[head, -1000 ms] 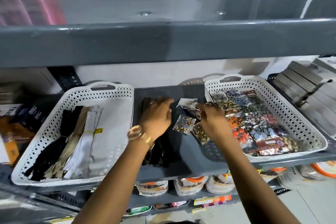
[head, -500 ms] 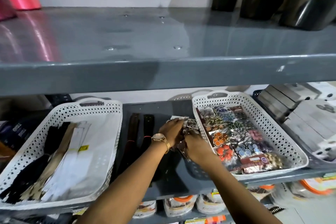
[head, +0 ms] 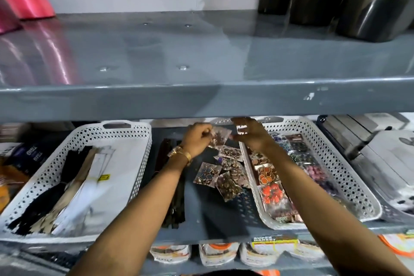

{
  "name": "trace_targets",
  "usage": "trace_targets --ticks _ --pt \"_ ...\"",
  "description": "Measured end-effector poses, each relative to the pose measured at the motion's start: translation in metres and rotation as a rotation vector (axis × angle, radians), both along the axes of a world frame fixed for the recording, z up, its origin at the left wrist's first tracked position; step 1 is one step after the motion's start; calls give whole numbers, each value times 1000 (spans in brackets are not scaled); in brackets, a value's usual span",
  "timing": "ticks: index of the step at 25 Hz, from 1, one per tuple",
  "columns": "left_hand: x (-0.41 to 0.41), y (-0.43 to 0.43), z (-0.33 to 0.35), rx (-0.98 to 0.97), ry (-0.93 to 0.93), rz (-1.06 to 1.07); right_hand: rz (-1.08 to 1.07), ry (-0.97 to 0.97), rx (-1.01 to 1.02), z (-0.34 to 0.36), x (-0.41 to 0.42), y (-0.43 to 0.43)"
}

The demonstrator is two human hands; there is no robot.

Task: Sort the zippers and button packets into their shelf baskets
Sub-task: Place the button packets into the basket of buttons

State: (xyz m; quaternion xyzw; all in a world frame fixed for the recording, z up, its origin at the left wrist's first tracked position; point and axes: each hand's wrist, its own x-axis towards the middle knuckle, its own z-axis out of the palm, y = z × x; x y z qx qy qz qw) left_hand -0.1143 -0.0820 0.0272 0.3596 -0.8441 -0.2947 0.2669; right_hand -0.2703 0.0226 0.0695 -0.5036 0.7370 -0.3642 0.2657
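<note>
I see left hand (head: 197, 139) pinching a clear packet of dark buttons (head: 220, 138); right hand (head: 253, 135) grasping a small clear packet (head: 241, 129), above the grey metal shelf (head: 224, 215).

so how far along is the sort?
Done: zippers lie in the left basket, many button packets in the right basket. In hand: the left hand holds a packet, the right hand another. Left: loose packets and dark zippers on the shelf between.

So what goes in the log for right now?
left hand: holds button packet | right hand: small packet | loose packets: shelf
</note>
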Motion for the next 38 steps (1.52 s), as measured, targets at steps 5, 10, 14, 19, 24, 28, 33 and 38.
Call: trace_targets --ticks 5,10,14,19,24,28,33,38 --pt "-7 12 28 464 255 -164 51 -230 -105 7 -14 8" --pt "10 13 -11 385 -445 178 -103 -429 -108 15 -61 56" --pt "4 28 -33 342 -575 245 -157 -349 107 2 -98 108" --pt "-3 29 -25 355 -574 285 -147 -408 298 -21 -103 144" --pt "3 39 -8 291 -491 338 -117 -119 322 -33 -99 149" --pt "2 55 36 66 -59 358 -89 20 362 -36 -100 155" --pt "-50 120 76 299 84 -295 -26 204 401 -31 -106 153" --pt "-98 162 10 115 -537 -456 77 258 500 -31 -110 160"
